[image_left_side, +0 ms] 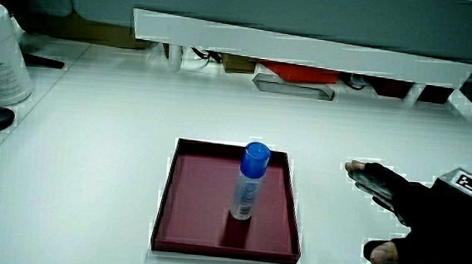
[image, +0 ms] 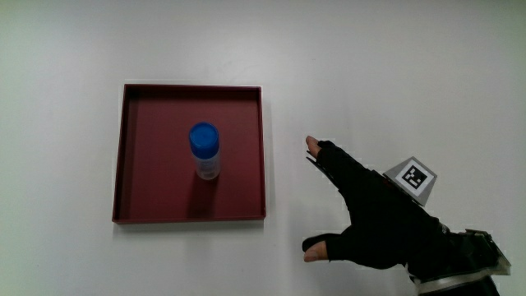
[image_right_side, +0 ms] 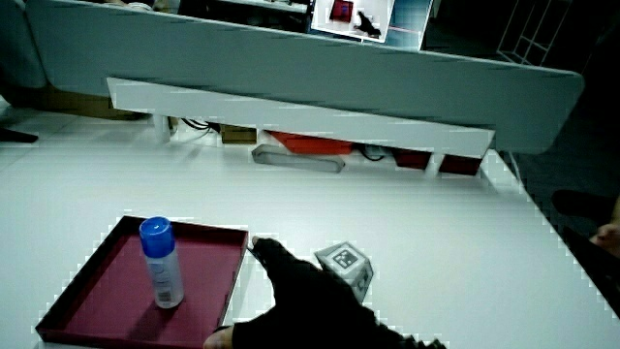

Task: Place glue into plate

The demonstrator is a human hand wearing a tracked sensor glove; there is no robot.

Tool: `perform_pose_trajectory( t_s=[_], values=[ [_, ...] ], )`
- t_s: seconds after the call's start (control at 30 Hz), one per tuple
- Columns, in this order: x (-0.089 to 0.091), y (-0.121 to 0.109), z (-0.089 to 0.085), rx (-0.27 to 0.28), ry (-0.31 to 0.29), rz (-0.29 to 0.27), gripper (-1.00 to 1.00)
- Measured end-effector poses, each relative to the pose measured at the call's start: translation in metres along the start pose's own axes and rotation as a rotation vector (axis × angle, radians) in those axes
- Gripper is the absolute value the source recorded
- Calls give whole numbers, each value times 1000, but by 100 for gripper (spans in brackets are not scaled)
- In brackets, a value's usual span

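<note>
A white table [image: 394, 66] is seen in every view, lit evenly. Taking the table's middle as the clock's middle, with six o'clock nearest the person, a low white partition [image_left_side: 308, 50] is set along the table's edge at twelve o'clock. Under it, a red thing [image_left_side: 294, 72] and a flat grey thing [image_left_side: 293, 88] are tucked. A white tub [image_left_side: 0, 53] with a label is stood at ten o'clock. In a side view, a grey-blue panel [image_right_side: 291, 68] is seen at twelve o'clock, above the partition.
</note>
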Motion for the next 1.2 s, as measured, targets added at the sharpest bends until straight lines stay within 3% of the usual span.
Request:
perform_pose_trajectory(
  t_s=[0.1,0.2,0.3,0.4,0.47,0.57,1.1,1.2],
  values=[
    [8,1,-8,-32,-71,-44,0],
    [16,2,-16,-60,-66,-82,0],
    [28,4,-23,-81,-37,-68,0],
    [33,3,-29,-109,-74,-114,0],
    [39,3,-33,-120,-68,-119,0],
    [42,2,-34,-125,-74,-151,0],
    [54,0,-35,-135,-44,-170,0],
    [56,-2,-34,-135,-39,-192,-14]
  ],
)
